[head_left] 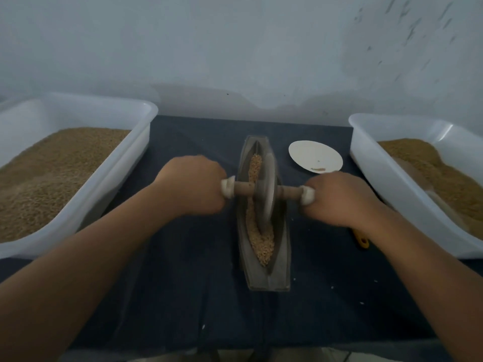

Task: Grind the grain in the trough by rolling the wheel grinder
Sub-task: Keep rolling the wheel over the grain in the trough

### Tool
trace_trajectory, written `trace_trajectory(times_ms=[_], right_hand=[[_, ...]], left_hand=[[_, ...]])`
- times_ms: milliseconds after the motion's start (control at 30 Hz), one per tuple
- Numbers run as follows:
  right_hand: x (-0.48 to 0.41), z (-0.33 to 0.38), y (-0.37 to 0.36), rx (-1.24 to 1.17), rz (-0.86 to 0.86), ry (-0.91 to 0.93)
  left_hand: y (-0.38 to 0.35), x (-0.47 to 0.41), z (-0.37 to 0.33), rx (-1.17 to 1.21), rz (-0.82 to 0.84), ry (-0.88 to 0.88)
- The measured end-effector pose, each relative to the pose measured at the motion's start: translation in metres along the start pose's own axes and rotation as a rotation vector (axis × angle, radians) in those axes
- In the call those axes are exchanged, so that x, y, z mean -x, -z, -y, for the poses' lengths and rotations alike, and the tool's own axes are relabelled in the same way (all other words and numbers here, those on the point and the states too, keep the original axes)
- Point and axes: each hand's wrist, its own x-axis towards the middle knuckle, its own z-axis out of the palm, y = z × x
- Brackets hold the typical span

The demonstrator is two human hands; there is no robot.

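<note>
Bench: lying under a dark cloth, carrying everything.
Left tub: sitting at the left edge, holding a tan granular heap.
Right tub: sitting opposite, likewise part-filled.
Trough: lying lengthwise between the tubs, holding grain.
Wheel grinder: standing upright mid-trough, axle running crosswise.
Left grip: clasping the axle's left end.
Right grip: clasping the right end.
Paper plate: lying just right of the trough's far end.

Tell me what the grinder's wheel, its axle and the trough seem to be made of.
The wheel: probably metal, possibly stone; grey, smooth, dull sheen.
The axle: likely wood; matte brown, turned ridges.
The trough: metal or stone; dark grey, matte, thick walls.
</note>
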Motion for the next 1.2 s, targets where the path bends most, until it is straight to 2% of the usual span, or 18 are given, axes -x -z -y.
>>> trace_trajectory(times_ms=[100,200,367,500,600,700,800,967,1100,1200], right_hand=[[-0.037,0.006,-0.006,0.055,-0.178,-0.119],[-0.05,0.014,-0.002,0.055,-0.283,-0.097],[0.0,0.011,0.007,0.055,-0.203,0.022],[0.048,0.013,0.008,0.0,-0.206,0.076],[0.023,0.009,-0.005,0.021,-0.149,-0.021],[-0.029,0.008,-0.014,0.093,-0.262,-0.126],[-0.054,0.01,-0.009,0.099,-0.37,-0.094],[-0.004,0.009,-0.014,0.129,-0.34,-0.032],[0.04,0.01,-0.012,0.123,-0.4,0.081],[0.015,0.011,-0.01,0.143,-0.345,0.008]], left_hand=[[0.008,-0.044,0.004,-0.045,-0.038,0.081],[0.006,-0.058,0.008,-0.031,-0.072,0.097],[-0.009,-0.001,0.002,-0.008,-0.047,0.051],[-0.009,0.048,-0.001,-0.108,-0.29,-0.101],[-0.005,0.02,-0.002,-0.113,-0.156,-0.038],[0.006,-0.037,0.002,-0.101,-0.097,0.057],[0.008,-0.058,0.007,-0.053,-0.102,0.086],[-0.009,-0.003,0.001,-0.069,-0.143,0.03],[-0.02,0.043,0.0,-0.112,-0.281,-0.044],[-0.017,0.019,0.002,-0.062,-0.178,0.018]])
